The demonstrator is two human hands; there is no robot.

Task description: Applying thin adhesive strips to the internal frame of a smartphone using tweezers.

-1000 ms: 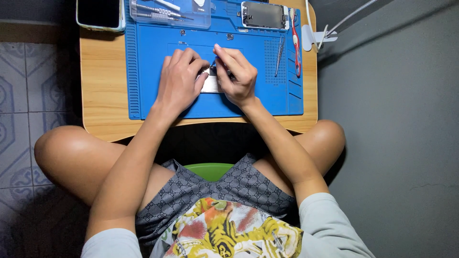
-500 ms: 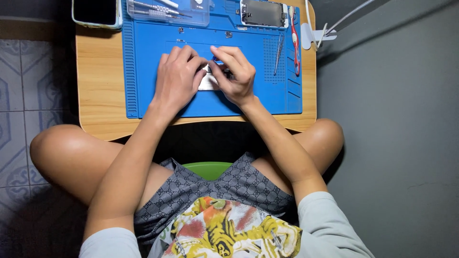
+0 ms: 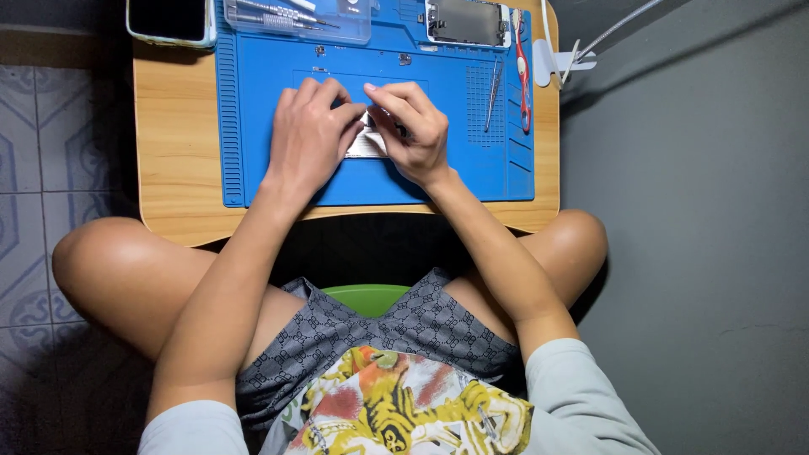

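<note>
The small silvery part [image 3: 368, 145] is mostly covered by both hands. The phone [image 3: 168, 21] and clear tool case [image 3: 295, 17] are cut off up top.

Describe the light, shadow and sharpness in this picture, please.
Head view: light falls brightly on the blue mat and wooden table, while the floor and wall stay dim; deep shadow lies under the table edge; both hands, left and right, are sharp, without motion blur; the small grey part between them is mostly hidden.

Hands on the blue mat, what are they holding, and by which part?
Both hands, left and right, close on a small flat silvery part, gripping its left and right ends; their fingers hide most of it.
</note>
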